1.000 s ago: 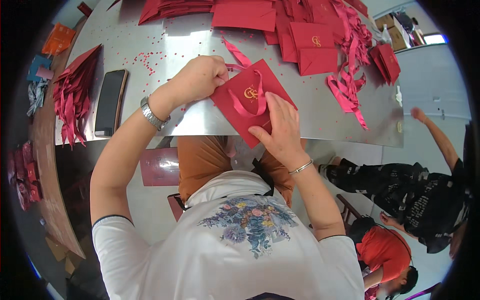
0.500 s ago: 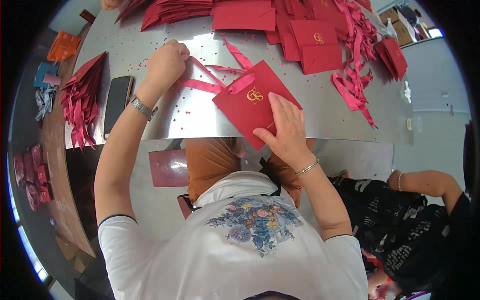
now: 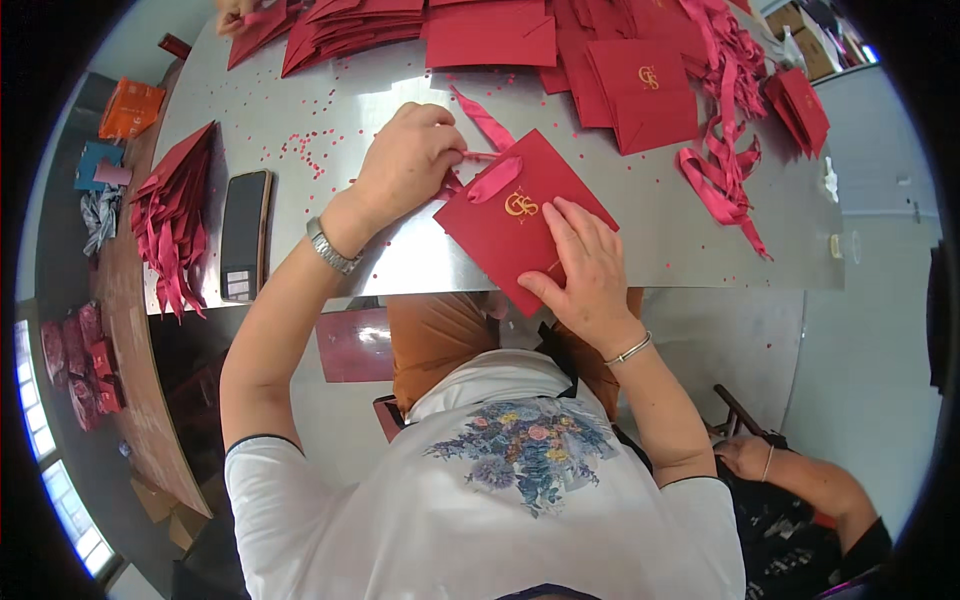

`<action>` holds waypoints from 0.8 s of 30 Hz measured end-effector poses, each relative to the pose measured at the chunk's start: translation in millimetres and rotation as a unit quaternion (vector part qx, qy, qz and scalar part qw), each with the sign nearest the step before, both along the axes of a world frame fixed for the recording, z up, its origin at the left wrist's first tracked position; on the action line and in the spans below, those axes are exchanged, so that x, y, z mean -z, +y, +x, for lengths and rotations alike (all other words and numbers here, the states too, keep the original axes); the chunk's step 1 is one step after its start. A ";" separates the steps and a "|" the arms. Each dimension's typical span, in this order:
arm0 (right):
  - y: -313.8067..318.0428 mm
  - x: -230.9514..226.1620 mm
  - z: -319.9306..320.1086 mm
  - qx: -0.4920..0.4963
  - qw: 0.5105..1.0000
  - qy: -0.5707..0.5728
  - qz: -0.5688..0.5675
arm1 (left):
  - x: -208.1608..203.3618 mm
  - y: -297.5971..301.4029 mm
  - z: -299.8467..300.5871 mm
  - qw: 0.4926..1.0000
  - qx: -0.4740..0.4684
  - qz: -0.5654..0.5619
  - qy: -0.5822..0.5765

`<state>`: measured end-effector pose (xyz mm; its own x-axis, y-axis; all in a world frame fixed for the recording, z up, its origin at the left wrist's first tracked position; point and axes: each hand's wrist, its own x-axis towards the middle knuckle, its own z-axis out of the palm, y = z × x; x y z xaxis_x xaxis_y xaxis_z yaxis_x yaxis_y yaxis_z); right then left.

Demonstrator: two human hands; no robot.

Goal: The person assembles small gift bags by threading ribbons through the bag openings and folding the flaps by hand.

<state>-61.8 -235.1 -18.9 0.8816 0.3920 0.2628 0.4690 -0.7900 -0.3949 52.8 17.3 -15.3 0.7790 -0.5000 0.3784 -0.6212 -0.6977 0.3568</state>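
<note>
A flat red paper gift bag point(image 3: 500, 235) with a gold emblem lies turned on the metal table in front of me, its lower corner past the table's front edge. My right hand point(image 3: 588, 275) rests on its face, fingers stretched and thumb apart. Pink ribbon point(image 3: 494, 181) passes through the bag near its upper left edge. Beside that edge, my left hand point(image 3: 412, 158) is closed, pinching the ribbon. One loose ribbon end point(image 3: 482, 118) stretches away over the table beyond the bag; part of the ribbon is hidden behind my left hand.
Red bags point(image 3: 360, 30) are piled along the far side. Ribbons point(image 3: 722, 170) hang in a tangle at right. Beside a phone point(image 3: 246, 235) at left stands a stack of ribboned bags point(image 3: 175, 205). Another person's hand point(image 3: 236, 14) is at the far left; a seated person's arm point(image 3: 810, 485) is lower right.
My left hand has moved right and closer to the bag, holding the ribbon, which is less stretched out. My right hand stays on the bag. The person at lower right has shifted.
</note>
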 end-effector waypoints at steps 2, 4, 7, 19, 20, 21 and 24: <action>0.1 -0.2 0.5 -0.001 1.000 -0.003 0.007 | 6.6 -1.5 4.2 0.999 -0.011 -0.034 0.007; -0.9 -1.8 0.4 0.002 1.000 0.003 0.008 | 10.6 1.5 7.8 0.998 -0.002 0.005 -0.055; -1.9 -1.9 1.2 0.000 1.000 0.007 0.011 | 12.5 5.4 19.5 0.996 0.028 0.046 -0.077; -8.2 -6.2 4.4 -0.014 1.000 -0.008 -0.009 | 4.7 9.4 44.7 0.991 0.107 0.011 -0.081; -13.1 -4.5 4.1 -0.021 1.000 -0.003 -0.022 | 3.3 4.3 45.0 0.990 0.115 0.011 -0.078; -14.1 -8.2 3.0 -0.048 0.998 0.025 -0.019 | 4.8 5.6 44.2 0.993 0.100 0.022 -0.064; -16.5 -13.2 -0.7 -0.159 0.983 0.047 -0.075 | 7.9 20.1 34.2 0.993 0.056 0.054 -0.089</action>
<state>-62.6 -251.6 -5.7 0.7256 0.6803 0.1036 0.6689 -0.6618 -0.3386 87.0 37.4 -23.2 0.6424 -0.6242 0.4446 -0.7430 -0.6495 0.1616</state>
